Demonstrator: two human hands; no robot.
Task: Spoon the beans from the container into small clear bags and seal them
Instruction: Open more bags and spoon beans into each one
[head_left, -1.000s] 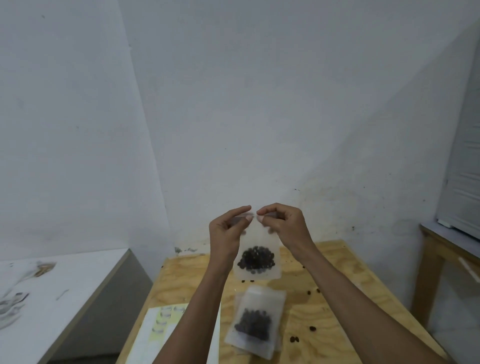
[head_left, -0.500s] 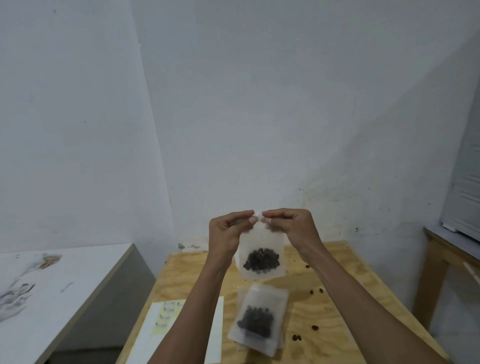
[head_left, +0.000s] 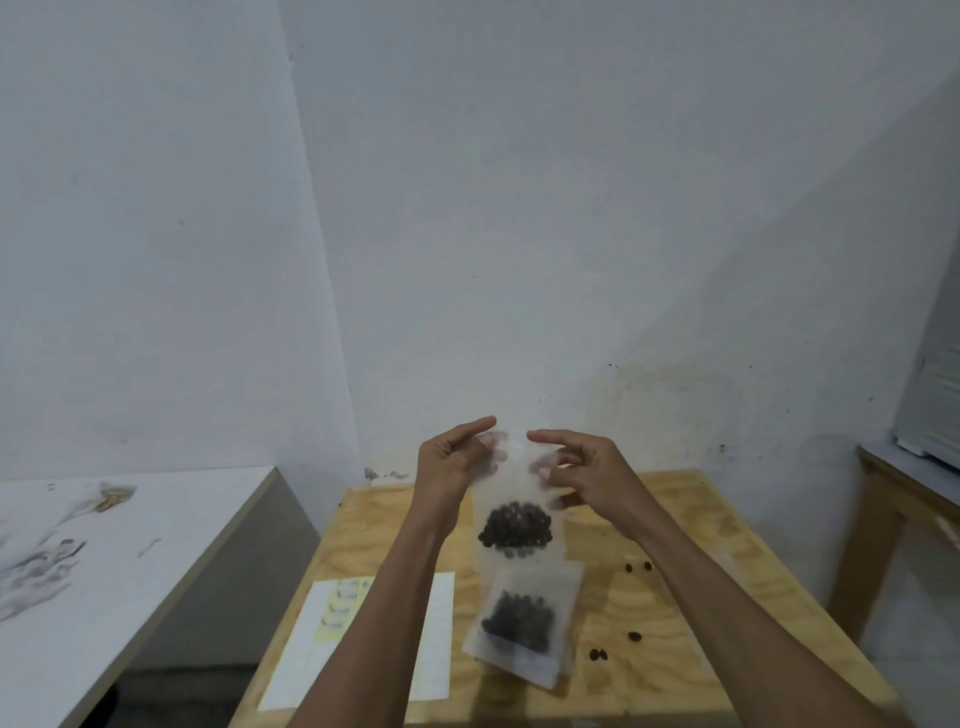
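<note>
Above the table (head_left: 727, 597), left hand (head_left: 447, 467) and right hand (head_left: 587, 475) pinch one of two bean bags (head_left: 511, 499).

— What am I seeing of the person on my feed?

— Two bare forearms coming in from the bottom edge, and both hands: the left hand (head_left: 452, 462) and the right hand (head_left: 592, 470).

— Any sleeves?

— None in view; I see the arms uncovered right down to the frame edge.

— Gloves, rings, a watch?

— I see nothing worn on either wrist or on the fingers (head_left: 545, 438), though they're slightly blurred.
</note>
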